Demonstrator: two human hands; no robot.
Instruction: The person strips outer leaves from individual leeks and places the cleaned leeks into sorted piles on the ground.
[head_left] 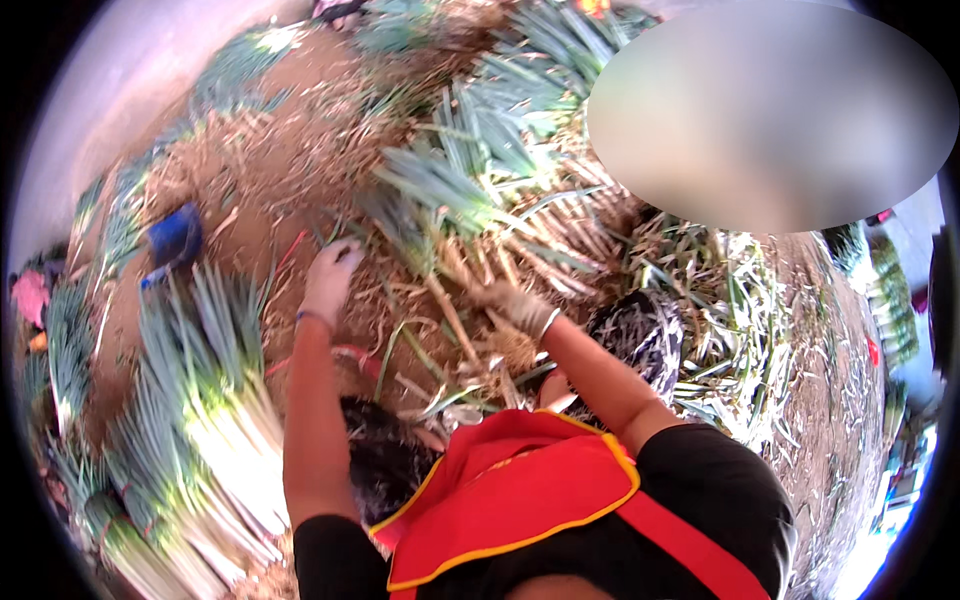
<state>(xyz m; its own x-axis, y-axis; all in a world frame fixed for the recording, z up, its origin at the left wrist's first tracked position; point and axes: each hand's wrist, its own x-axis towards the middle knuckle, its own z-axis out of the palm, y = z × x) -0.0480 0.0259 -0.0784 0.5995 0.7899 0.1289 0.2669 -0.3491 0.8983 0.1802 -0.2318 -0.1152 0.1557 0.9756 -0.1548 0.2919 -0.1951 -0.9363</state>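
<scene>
My left hand [332,278], in a pale glove, is over the brown ground left of the leek pile. Its fingers are curled, with a small dark spot between them that I cannot make out. My right hand [515,306], also gloved, reaches into the near edge of the pile with its fingers closed round a leek stalk [480,268]. Just left of it another leek [441,300] slants toward me, its green top pointing away. Beyond both hands lie several leeks [440,190] heaped with their pale ends to the right.
Leeks with clean white stems [235,430] are stacked on my left. A blue container [175,238] lies beyond them. Stripped leaves [725,330] form a heap on my right. Dry scraps litter the ground [300,130]. A blurred oval covers the upper right.
</scene>
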